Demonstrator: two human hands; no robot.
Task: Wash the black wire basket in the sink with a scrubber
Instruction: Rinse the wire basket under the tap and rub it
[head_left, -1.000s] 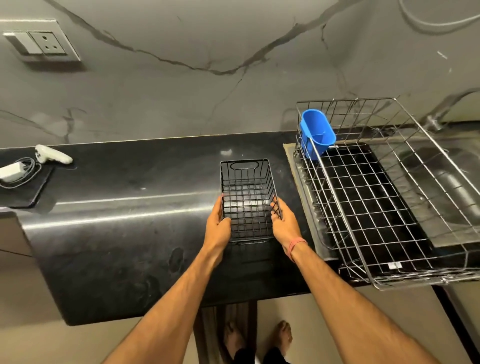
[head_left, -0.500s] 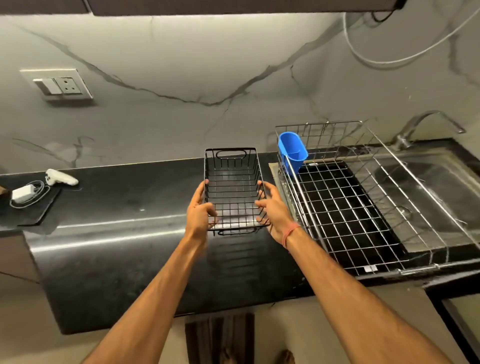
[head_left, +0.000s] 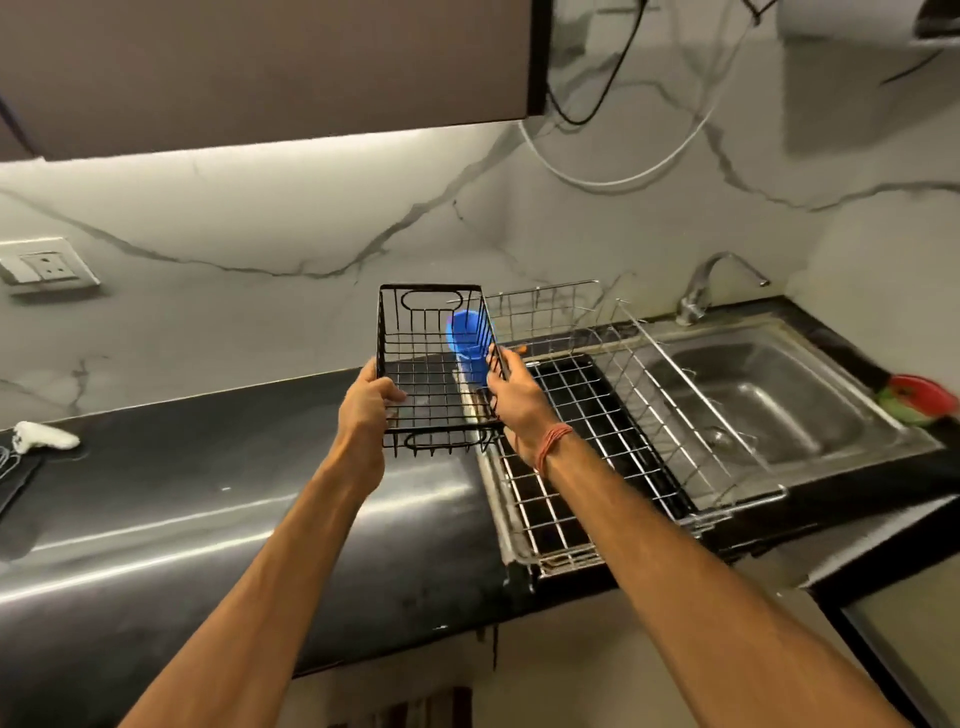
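Both arms reach forward from the bottom of the view. The left hand (head_left: 366, 402) grips the left rim of the black wire basket (head_left: 435, 369), thumb hooked over the wire inside. The right hand (head_left: 514, 397) grips the right rim (a red thread band sits on that wrist). The basket is held up in the air, level, above the bench (head_left: 208, 499) near its right end, just left of a steel dish rack (head_left: 597, 415). A blue cup (head_left: 467, 343) hanging in the rack shows through the basket's wires. Right of the rack lies the steel sink (head_left: 769, 395) with a tap (head_left: 711, 280) at its back edge. The bench is glossy black; the wall behind is white marble with a socket (head_left: 47, 265) at the left.
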